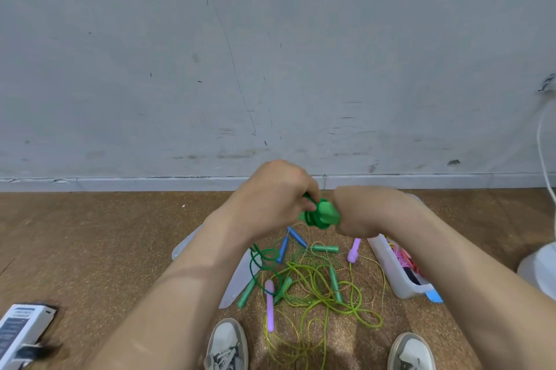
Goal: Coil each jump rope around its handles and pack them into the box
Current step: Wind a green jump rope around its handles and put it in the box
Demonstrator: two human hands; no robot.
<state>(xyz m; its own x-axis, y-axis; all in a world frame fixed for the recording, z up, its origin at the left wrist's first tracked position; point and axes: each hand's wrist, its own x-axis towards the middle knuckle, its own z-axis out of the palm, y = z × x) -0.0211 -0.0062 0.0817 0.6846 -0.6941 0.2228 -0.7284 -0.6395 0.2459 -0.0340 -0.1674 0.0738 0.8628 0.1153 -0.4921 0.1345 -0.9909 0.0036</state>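
Together, both hands closed, left hand (270,198) pinching green rope (310,216), right hand (364,213) gripping green handles (326,213)

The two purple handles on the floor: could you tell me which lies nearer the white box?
The far purple handle, just beside the box; the near purple handle lies by the left shoe.
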